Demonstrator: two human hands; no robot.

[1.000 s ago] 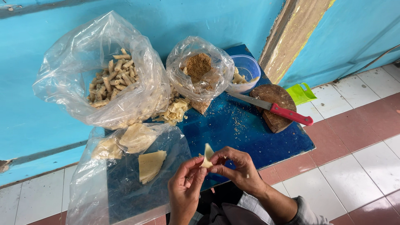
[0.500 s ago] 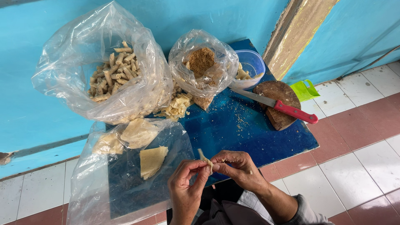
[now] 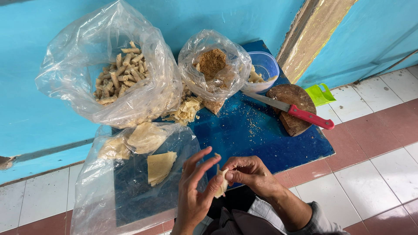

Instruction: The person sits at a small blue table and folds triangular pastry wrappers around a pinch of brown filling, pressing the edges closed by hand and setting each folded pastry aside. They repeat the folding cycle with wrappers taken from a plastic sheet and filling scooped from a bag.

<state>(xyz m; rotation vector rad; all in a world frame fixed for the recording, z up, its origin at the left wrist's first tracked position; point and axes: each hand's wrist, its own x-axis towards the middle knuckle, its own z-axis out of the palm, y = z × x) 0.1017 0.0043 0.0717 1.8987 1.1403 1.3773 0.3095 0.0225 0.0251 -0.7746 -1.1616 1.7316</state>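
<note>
The person is wearing a grey long sleeve (image 3: 320,219), rumpled and ending just short of the wrist of the right hand (image 3: 250,172). The left hand (image 3: 196,193) is showing bare, with no ring or watch.

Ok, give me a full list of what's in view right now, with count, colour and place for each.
small table: one, blue top, against the blue wall.
large bag of rolled sticks: one, clear plastic, pale tan rolls, back left.
bag of brown crumbs: one, clear plastic, back centre.
loose wrapper scraps: one pile, pale yellow, between the two back bags.
bag of flat wrappers: one, clear plastic, pale yellow sheets, front left.
tub: one, clear bluish plastic, back right.
knife: one, red handle, lying across the chopping block.
chopping block: one, round, dark wood, right edge.
green plastic piece: one, on the floor beside the table.
folded wrapper: one, pale, between both hands.
left hand: fingers spread, on the wrapper.
right hand: pinching the wrapper.
</note>
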